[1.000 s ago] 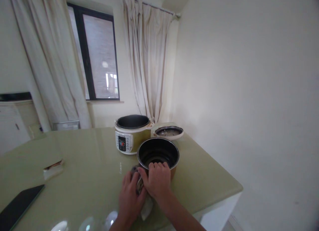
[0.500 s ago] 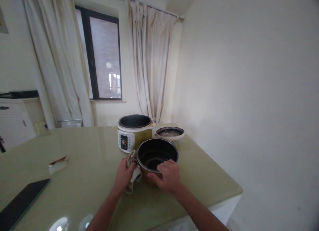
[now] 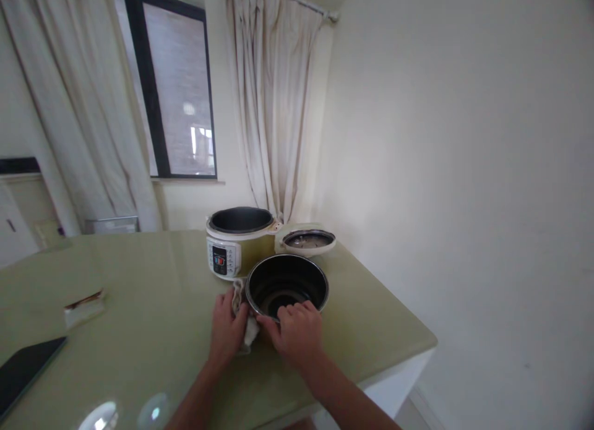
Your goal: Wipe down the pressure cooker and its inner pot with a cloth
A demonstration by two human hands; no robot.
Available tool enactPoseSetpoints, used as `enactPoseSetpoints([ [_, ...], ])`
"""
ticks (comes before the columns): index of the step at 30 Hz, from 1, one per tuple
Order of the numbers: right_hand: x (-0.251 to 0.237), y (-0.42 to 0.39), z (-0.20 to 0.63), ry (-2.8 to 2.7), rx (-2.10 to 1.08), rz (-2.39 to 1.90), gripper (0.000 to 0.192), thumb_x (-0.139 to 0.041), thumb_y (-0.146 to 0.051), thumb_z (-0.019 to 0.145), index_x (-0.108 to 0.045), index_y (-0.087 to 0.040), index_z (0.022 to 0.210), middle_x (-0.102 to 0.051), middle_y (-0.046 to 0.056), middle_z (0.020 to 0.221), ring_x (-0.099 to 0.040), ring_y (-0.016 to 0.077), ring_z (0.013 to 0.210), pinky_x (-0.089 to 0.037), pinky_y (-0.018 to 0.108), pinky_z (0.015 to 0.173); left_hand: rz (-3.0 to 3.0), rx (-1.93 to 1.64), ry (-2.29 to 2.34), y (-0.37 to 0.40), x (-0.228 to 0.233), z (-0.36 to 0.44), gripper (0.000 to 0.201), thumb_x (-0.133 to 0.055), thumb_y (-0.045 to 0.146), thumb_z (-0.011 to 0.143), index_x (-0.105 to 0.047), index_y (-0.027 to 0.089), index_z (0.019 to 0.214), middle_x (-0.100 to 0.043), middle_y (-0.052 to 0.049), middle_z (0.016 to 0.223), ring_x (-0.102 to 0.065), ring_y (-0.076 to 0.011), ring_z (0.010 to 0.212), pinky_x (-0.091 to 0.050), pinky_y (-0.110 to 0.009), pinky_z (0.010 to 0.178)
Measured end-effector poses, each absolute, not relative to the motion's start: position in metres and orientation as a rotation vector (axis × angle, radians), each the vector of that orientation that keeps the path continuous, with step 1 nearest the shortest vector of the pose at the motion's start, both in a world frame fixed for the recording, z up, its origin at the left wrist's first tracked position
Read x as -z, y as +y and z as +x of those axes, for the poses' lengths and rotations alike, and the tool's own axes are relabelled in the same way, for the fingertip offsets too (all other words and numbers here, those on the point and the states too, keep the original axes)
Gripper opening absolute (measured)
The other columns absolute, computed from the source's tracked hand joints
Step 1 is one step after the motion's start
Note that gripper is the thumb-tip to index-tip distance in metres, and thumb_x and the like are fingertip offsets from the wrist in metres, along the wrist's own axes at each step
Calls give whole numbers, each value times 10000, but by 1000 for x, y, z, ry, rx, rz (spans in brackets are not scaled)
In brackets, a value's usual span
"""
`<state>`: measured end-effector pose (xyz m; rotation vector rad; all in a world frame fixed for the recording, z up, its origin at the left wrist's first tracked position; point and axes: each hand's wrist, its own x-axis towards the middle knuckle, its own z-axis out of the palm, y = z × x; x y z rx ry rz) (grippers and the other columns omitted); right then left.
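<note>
A person's two bare hands work at the near edge of a glossy olive-green table [image 3: 153,306] in a pale, cream-walled room. The left hand [image 3: 227,328] lies palm down with its fingers curled around a crumpled whitish cloth [image 3: 245,328], pressing it against the outer left wall of a dark inner cooking pot [image 3: 286,286]. The right hand [image 3: 294,332] rests just beside the left, fingers bent and hooked over the pot's near rim, gripping it. The pot stands upright on the table directly beyond both hands, its black inside facing up.

Just beyond the pot, farther from the hands, sits a cream and gold electric pressure cooker [image 3: 239,241] with a button panel on its front and its top open. Beyond the right hand, beside the cooker, its round lid [image 3: 309,239] lies on the table.

Well off to the left of the left hand lies a small flat packet [image 3: 83,306], and farther left, at the picture's edge, a black tablet or phone [image 3: 25,371]. The tabletop reflects ceiling lights near the person.

Behind the table, a dark-framed window [image 3: 174,90] is flanked by long off-white curtains [image 3: 273,102]. To the right of the right hand a bare wall [image 3: 464,170] meets the table's corner.
</note>
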<state>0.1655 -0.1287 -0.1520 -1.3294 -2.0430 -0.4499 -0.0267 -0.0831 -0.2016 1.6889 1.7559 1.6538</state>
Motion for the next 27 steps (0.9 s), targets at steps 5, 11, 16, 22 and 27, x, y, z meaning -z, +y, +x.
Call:
enactPoseSetpoints([
  [5, 135, -126, 124, -2065, 234, -1554, 555, -508, -647, 1028, -744, -172, 865, -761, 147, 836, -711, 290, 852, -423, 419, 831, 1757, -1646, 1773, -128, 211, -6, 315, -597, 451, 866, -677, 204, 1045, -570, -56, 950, -589, -272, 892, -530, -434, 821],
  [11, 107, -127, 150, -2178, -26, -1193, 599, -551, -620, 1023, -575, -191, 1440, -741, 129, 1260, -665, 280, 1175, -486, 397, 970, 1793, -1608, 1656, -138, 206, -16, 391, -636, 467, 855, -704, 209, 1141, -621, -82, 1070, -632, -289, 998, -550, -452, 908],
  [16, 94, -93, 245, -2169, 84, -953, 601, -403, -623, 1081, -600, -177, 1432, -693, 143, 1370, -596, 265, 1290, -401, 413, 1110, 1651, -1599, 1669, -101, 185, -41, 460, -586, 520, 865, -692, 198, 1175, -660, -86, 1100, -649, -298, 1058, -523, -483, 1007],
  [22, 121, -69, 269, -2331, 297, -1067, 591, -335, -437, 1128, -678, -197, 710, -669, 31, 682, -567, 170, 715, -365, 345, 800, 1697, -1622, 1729, -77, 190, -20, 404, -532, 474, 848, -695, 180, 1072, -617, -84, 1003, -634, -298, 993, -526, -477, 956],
  [27, 138, -86, 241, -2158, 326, -1068, 640, -319, -436, 1138, -602, -196, 617, -611, 9, 592, -490, 145, 633, -279, 352, 737, 1860, -1590, 1825, -101, 196, -8, 296, -565, 402, 857, -699, 211, 1040, -577, -68, 1004, -615, -273, 952, -524, -412, 878],
])
